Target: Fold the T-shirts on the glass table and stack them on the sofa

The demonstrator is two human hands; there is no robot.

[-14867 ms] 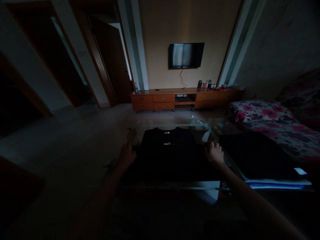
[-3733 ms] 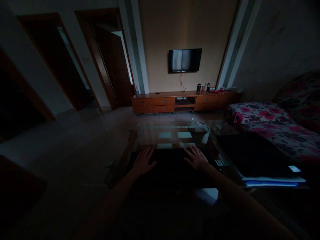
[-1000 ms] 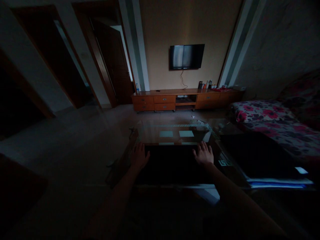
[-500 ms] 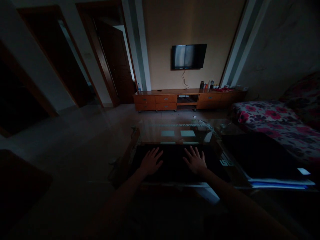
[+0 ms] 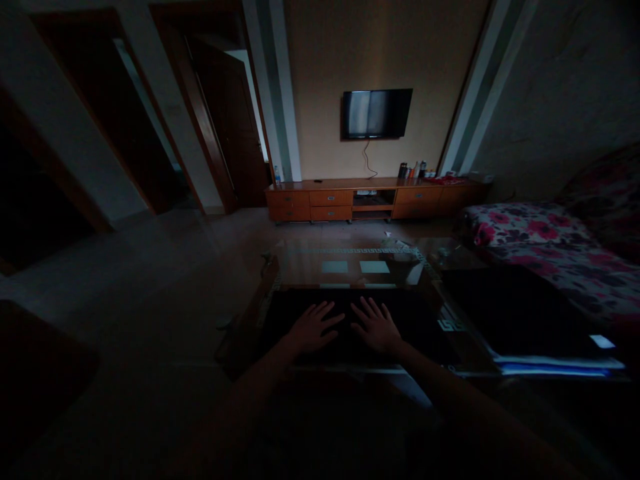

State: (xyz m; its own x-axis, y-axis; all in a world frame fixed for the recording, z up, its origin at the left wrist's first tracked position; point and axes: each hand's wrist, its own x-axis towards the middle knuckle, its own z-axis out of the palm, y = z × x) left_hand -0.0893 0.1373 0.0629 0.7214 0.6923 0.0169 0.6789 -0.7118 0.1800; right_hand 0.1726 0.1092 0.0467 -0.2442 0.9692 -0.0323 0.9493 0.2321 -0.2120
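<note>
A black, flat piece that looks like cloth (image 5: 425,327) lies spread on a glass-topped table (image 5: 295,267). Over its left part rests my left hand (image 5: 315,328), palm down with the fingers apart. My right hand (image 5: 377,327) is also flat on the black piece, its fingers spread, a short gap from the left one. Neither hand grips anything. Dim light hides the folds and edges of the black piece.
On the table's right side lies a dark stack (image 5: 525,313) with white and blue layers below. A flowered sofa (image 5: 530,223) stands beyond it. Across the room are a wooden cabinet (image 5: 330,198) with bottles and a wall television (image 5: 377,113).
Both hands have slid inward toward each other over the black piece, the left one to the right and the right one to the left. Fingers stay spread.
</note>
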